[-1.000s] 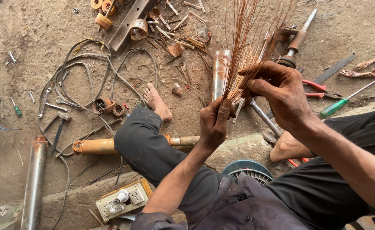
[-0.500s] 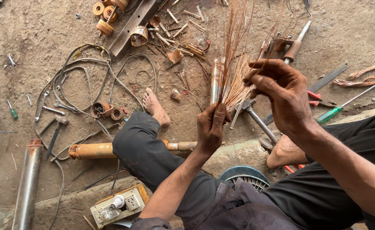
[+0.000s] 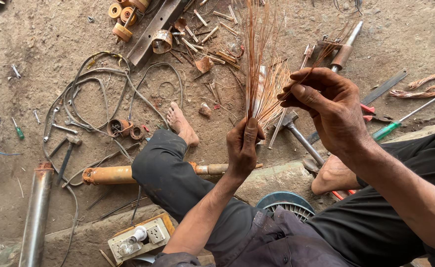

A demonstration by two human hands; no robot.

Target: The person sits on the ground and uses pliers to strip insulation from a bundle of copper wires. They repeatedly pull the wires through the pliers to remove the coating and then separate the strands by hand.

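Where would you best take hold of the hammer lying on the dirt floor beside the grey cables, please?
Grip the dark-handled hammer around the middle of its slim handle, probably coming from above. It lies flat with its metal head at the far end, towards the looped grey cables, and the handle has bare ground on both sides, so fingers can close across it freely.

Copper wire bundle point(image 3: 263, 74): thin reddish-brown strands, stripped, bare. Held upright over dirt floor, lower end pinched tight in left hand point(image 3: 243, 148). Strands fan upward and splay at top, running out of frame. Few strands bent rightward, caught between right hand point(image 3: 326, 106) fingertips.
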